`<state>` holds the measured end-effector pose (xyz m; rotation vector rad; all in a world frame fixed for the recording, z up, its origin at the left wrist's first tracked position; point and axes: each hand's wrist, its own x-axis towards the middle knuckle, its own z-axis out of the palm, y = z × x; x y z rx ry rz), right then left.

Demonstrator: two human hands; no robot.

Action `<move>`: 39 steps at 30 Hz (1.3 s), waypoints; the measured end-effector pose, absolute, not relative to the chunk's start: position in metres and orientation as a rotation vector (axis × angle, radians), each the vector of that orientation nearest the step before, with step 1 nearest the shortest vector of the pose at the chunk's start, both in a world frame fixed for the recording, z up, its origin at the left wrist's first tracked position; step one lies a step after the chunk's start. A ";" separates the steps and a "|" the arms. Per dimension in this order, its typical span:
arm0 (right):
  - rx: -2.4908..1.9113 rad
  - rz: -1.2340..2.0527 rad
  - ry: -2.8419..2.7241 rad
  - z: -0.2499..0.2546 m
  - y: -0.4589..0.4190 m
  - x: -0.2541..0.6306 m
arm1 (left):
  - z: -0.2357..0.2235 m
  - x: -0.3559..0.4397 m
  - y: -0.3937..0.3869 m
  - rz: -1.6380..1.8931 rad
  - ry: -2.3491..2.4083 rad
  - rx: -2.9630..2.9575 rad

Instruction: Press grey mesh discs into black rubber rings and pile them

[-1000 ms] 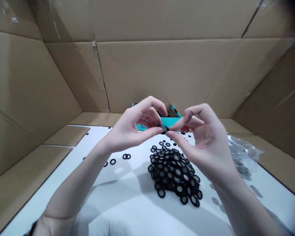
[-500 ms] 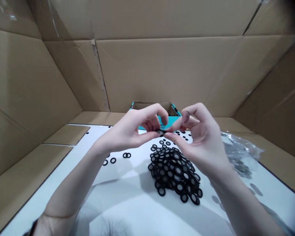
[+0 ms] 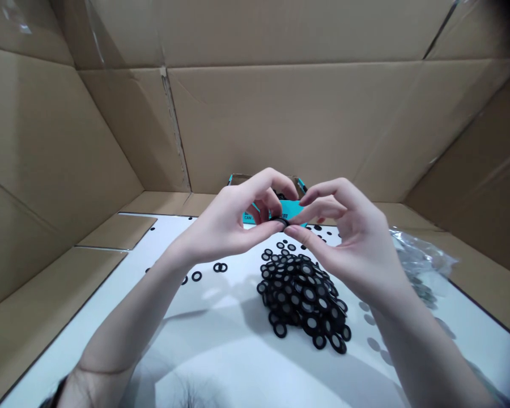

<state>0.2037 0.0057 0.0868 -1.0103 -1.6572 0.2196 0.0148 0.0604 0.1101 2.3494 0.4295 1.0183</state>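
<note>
Between my two hands, above the table, is a small black ring [image 3: 281, 221], seen nearly edge-on. My left hand [image 3: 246, 218] pinches its left side with thumb and fingers. On the other side, the thumb and index or middle fingertip of my right hand [image 3: 344, 226] close on its right edge. Whether a disc sits inside the ring is hard to make out. Below the hands lies a heap of black rings [image 3: 301, 297], many with pale grey centres. A few loose rings [image 3: 196, 276] lie on the table to the left.
Behind my hands stands a teal box [image 3: 295, 211] with dark pieces inside. A clear plastic bag [image 3: 425, 252] and scattered grey discs [image 3: 373, 343] lie at the right. Cardboard walls [image 3: 301, 124] surround the white table [image 3: 221, 351].
Both hands have risen slightly with the ring. My left fingers have lifted and extended over it, and my right index finger has straightened toward the left. The heap looks the same.
</note>
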 end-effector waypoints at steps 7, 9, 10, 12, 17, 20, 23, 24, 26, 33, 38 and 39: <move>-1.024 0.196 -1.617 0.084 0.005 0.204 | 0.105 0.021 0.059 1.030 0.402 2.304; -1.019 0.237 -1.620 0.085 0.006 0.204 | 0.105 0.022 0.059 1.036 0.405 2.322; -1.011 0.270 -1.623 0.085 0.006 0.203 | 0.106 0.021 0.058 1.028 0.405 2.335; -0.981 0.333 -1.628 0.086 0.006 0.203 | 0.107 0.020 0.057 0.995 0.407 2.374; -0.937 0.348 -1.618 0.083 0.008 0.199 | 0.110 0.014 0.054 0.889 0.497 2.468; -0.954 0.287 -1.618 0.081 0.009 0.197 | 0.109 0.013 0.057 0.917 0.516 2.430; -0.980 0.256 -1.681 0.083 0.009 0.199 | 0.109 0.013 0.059 0.977 0.518 2.353; -0.990 0.252 -1.697 0.084 0.009 0.200 | 0.110 0.013 0.060 0.990 0.517 2.333; -1.004 0.240 -1.703 0.086 0.009 0.203 | 0.111 0.014 0.060 0.994 0.504 2.312; -0.985 0.249 -1.676 0.087 0.007 0.205 | 0.109 0.017 0.057 0.997 0.443 2.310; -0.936 0.357 -1.636 0.083 0.006 0.202 | 0.111 0.014 0.053 0.913 0.472 2.401; -0.927 0.360 -1.622 0.082 0.006 0.200 | 0.112 0.013 0.052 0.889 0.481 2.441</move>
